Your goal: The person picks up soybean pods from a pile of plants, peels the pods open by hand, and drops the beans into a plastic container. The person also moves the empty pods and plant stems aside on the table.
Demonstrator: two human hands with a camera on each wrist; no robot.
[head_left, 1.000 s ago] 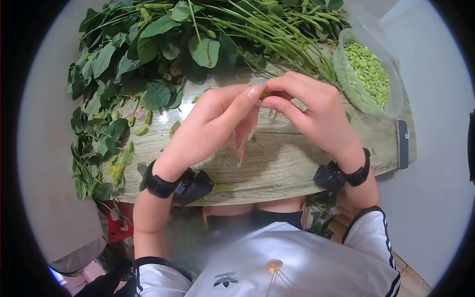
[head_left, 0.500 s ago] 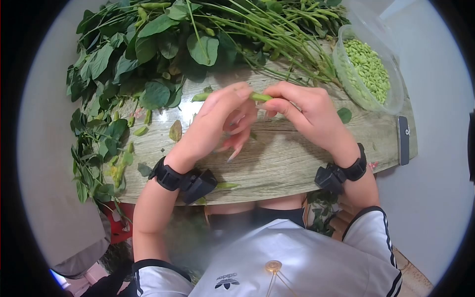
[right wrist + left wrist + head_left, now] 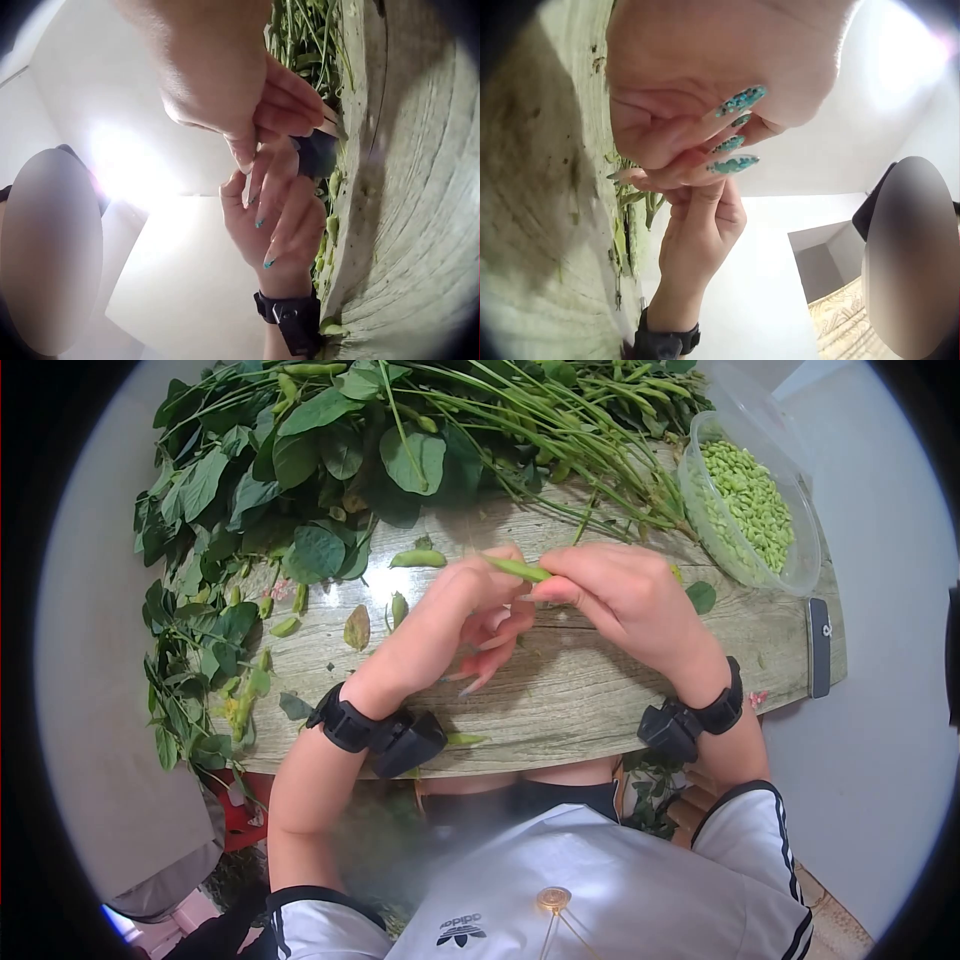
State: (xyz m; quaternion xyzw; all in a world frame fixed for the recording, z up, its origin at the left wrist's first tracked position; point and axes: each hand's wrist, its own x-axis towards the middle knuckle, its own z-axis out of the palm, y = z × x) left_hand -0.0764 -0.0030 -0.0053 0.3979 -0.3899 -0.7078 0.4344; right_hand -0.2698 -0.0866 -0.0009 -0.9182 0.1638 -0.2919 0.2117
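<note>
In the head view a green pod (image 3: 520, 569) spans the gap between the two hands above the table's middle. The right hand (image 3: 635, 595) pinches its right end between thumb and forefinger. At its left end is the left hand (image 3: 450, 615), thumb and forefinger on the pod and the other fingers loosely bent; this grip is partly hidden. Another pod (image 3: 418, 559) lies on the wood beyond the left hand. In the left wrist view the left hand (image 3: 705, 97) shows its glittery nails, and the pod is hidden. The right wrist view has the right hand (image 3: 225, 90) meeting the left fingertips.
Leafy stalks with pods (image 3: 410, 460) cover the table's far side. A clear tub (image 3: 808, 560) of shelled green beans (image 3: 750, 505) stands at the far right, with a dark phone-like object (image 3: 818, 648) near it. Loose pods and leaves (image 3: 215, 650) lie along the left of the wooden table (image 3: 560, 710).
Between the fingers a green pod has come into clearer view. The left hand has let go of another pod, now on the wood beyond it. Both hands have moved slightly nearer the body.
</note>
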